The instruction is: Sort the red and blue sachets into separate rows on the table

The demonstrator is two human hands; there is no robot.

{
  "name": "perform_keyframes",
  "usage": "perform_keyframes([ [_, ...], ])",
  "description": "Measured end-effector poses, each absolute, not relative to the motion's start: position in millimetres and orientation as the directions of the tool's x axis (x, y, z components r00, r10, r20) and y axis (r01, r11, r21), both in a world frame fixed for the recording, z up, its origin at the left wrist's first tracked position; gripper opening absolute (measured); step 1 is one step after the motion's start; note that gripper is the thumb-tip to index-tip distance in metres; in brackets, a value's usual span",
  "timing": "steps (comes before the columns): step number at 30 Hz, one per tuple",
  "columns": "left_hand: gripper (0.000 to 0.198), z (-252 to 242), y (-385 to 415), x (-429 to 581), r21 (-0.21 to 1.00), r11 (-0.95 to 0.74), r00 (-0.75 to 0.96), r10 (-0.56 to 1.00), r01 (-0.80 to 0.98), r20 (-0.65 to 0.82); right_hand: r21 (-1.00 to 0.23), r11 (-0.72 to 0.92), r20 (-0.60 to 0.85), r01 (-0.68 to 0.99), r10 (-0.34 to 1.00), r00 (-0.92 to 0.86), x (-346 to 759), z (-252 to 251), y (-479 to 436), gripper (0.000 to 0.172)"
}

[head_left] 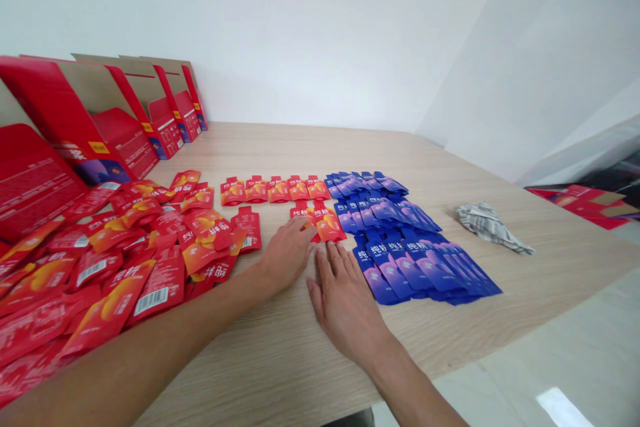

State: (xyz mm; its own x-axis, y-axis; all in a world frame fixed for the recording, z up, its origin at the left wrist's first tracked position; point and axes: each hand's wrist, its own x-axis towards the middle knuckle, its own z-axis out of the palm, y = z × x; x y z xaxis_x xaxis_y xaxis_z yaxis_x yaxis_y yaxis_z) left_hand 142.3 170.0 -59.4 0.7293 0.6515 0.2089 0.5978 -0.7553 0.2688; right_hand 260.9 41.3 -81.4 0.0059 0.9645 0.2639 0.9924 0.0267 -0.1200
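Observation:
Two red-orange drink pouches lie side by side in the second row, the left pouch (301, 212) partly under my left hand (289, 252). The fingers of that hand are bent over its lower part, the thumb apart from them and nothing gripped. At the lower edge of the right pouch (329, 223) rest the fingertips of my right hand (345, 297), which lies flat with the thumb spread. Above them runs a row of several red pouches (279, 189). To the right, overlapping blue pouches (400, 263) form three rows.
A heap of loose red pouches (150, 233) covers the table's left side, with a single pouch (247, 227) lying face down beside it. Open red cartons (125, 137) stand behind the heap. A crumpled striped cloth (493, 227) lies at right on the wooden table (300, 147).

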Motion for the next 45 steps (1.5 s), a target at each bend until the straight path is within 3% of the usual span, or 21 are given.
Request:
perform_keyframes([
  [16,0.024,-62.0,172.4,142.7,0.271,-0.75,0.719,0.659,0.604,0.222,-0.137,0.01,0.099,0.99,0.995,0.004,261.5,-64.8,45.5,0.066],
  [28,0.023,-58.1,171.9,142.6,0.291,-0.745,0.708,0.665,0.601,0.24,-0.153,0.035,0.065,0.988,0.998,-0.025,267.4,-62.9,49.4,0.069],
  [34,0.02,-54.9,171.6,138.2,0.295,-0.739,0.693,0.672,0.606,0.259,-0.143,0.046,0.125,0.989,0.992,-0.028,265.8,-67.1,47.0,0.066],
  [41,0.031,-26.4,201.6,106.1,0.226,-0.703,0.629,0.708,0.675,0.322,-0.131,0.051,0.174,0.99,0.984,-0.028,266.6,-76.3,46.6,0.064],
  [45,0.039,-8.5,234.7,72.7,0.072,-0.565,0.534,0.809,0.822,0.244,-0.128,0.053,0.182,0.99,0.983,-0.03,268.0,-77.7,47.0,0.064],
])
